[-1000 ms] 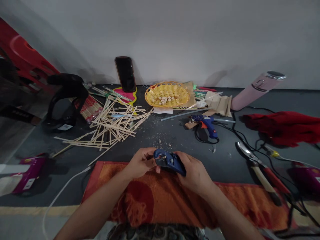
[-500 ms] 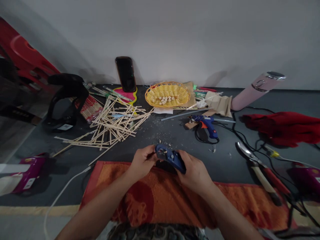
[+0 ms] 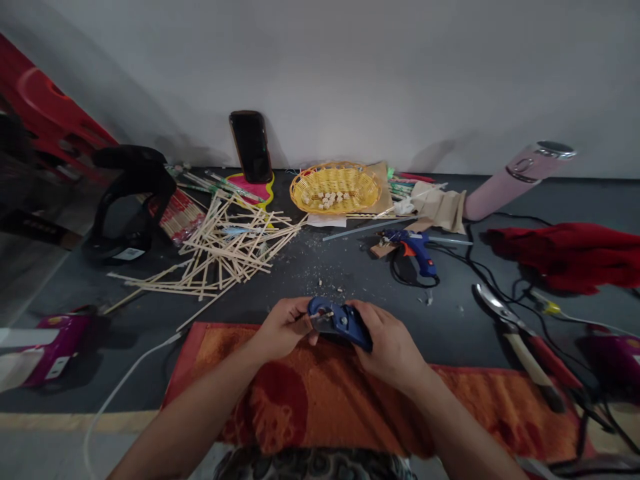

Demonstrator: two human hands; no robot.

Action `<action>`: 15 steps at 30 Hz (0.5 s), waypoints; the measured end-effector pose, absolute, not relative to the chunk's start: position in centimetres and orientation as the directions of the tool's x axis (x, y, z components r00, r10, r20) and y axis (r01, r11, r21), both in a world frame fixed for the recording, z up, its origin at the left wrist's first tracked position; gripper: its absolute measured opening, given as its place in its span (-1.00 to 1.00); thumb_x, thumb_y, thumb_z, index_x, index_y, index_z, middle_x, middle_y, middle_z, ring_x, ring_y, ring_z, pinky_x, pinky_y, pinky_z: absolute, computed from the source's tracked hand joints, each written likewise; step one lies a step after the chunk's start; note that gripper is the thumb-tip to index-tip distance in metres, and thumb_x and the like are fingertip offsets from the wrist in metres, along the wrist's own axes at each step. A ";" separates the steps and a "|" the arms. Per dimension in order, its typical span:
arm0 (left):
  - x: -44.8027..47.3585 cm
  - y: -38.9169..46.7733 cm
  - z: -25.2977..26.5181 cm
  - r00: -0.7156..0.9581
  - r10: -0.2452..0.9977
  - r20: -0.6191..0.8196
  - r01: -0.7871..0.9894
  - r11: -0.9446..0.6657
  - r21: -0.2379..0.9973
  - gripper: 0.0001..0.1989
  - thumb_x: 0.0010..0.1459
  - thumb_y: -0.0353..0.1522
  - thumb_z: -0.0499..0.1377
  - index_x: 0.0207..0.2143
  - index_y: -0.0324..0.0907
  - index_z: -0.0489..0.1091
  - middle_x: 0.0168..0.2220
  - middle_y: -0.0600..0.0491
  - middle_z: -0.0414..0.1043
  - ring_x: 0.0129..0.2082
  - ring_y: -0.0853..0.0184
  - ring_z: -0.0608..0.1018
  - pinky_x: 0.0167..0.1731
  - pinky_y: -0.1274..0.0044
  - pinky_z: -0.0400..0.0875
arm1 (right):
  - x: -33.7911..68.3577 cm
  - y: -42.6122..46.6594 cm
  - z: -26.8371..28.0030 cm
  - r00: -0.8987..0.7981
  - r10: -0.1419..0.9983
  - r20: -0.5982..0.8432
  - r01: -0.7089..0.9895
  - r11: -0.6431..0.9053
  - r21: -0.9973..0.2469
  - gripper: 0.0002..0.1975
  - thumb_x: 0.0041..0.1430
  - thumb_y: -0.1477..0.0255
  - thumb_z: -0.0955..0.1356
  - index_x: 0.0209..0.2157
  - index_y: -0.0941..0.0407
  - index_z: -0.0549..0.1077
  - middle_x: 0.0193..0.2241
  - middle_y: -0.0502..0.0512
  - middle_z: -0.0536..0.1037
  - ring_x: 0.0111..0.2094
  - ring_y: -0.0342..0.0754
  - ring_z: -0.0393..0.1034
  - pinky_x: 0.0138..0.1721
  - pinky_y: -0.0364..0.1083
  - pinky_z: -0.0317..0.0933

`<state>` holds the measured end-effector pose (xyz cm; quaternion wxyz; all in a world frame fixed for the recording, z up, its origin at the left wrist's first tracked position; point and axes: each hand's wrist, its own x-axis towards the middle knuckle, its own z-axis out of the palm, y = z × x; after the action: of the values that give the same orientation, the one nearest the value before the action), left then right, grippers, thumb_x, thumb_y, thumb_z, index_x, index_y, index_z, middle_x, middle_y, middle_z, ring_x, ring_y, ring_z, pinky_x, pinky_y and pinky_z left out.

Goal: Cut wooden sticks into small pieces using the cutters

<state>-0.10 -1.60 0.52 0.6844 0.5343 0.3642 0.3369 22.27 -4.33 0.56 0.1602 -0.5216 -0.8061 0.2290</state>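
Note:
My right hand (image 3: 393, 340) is wrapped round the handles of a blue hand cutter (image 3: 345, 321), held over the near edge of the table. At its left end, my left hand (image 3: 285, 330) is closed in a pinch by the curved jaw. A thin pale wooden stick (image 3: 326, 315) shows in the jaw beside those fingers; most of it is hidden. Beyond the cutter, small cut bits (image 3: 340, 289) and crumbs of wood lie on the dark tabletop. An orange towel (image 3: 345, 393) spreads under both hands.
A pile of wooden sticks (image 3: 235, 247) lies left. Behind are a yellow basket (image 3: 367, 193) with small cut pieces and a leaning phone (image 3: 251, 147). Rightward are a blue glue gun (image 3: 423, 257), a pink flask (image 3: 510, 183), a red cloth (image 3: 570, 253), pruning shears (image 3: 525, 353) and cables.
My left hand and the cutter's jaw end have dropped slightly toward me. The jaw has turned a little, and the pale stick in it shows more clearly.

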 end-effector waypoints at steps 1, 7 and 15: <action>-0.1 -1.6 0.5 0.511 0.848 -0.139 -0.068 0.202 0.977 -0.65 0.20 -0.19 0.13 -0.54 -0.25 0.35 -0.64 0.10 0.33 -0.62 0.47 0.34 -0.52 0.62 0.20 | 22.3 -4.3 0.6 -0.402 0.916 0.014 0.769 0.345 -0.538 -0.42 -0.07 0.57 0.28 0.07 0.12 0.22 -0.07 0.18 0.46 -0.08 0.09 0.37 -0.01 0.04 0.24; -0.2 -1.5 0.3 0.507 0.861 -0.043 -0.037 0.072 0.997 -0.62 0.23 -0.19 0.09 -0.54 -0.27 0.35 -0.62 0.06 0.35 -0.58 0.42 0.37 -0.50 0.59 0.21 | 22.2 -4.8 0.6 -0.369 0.929 -0.017 0.798 0.308 -0.518 -0.48 -0.08 0.56 0.27 0.01 0.13 0.25 -0.13 0.19 0.50 -0.19 0.09 0.42 -0.17 -0.01 0.29; 0.3 -1.7 0.4 0.402 0.916 0.015 0.115 -0.067 0.991 -0.80 0.21 -0.30 0.13 -0.40 -0.23 0.44 -0.47 0.04 0.48 -0.45 0.38 0.48 -0.40 0.60 0.31 | 22.0 -4.8 0.8 -0.315 0.949 -0.025 0.813 0.256 -0.523 -0.63 0.02 0.52 0.27 -0.07 0.12 0.27 -0.24 0.14 0.51 -0.26 0.05 0.44 -0.26 -0.06 0.27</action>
<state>0.28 -1.74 0.42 0.5485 0.6325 0.4072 0.3651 21.96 -4.83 0.78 0.1492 -0.5657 -0.7784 0.2277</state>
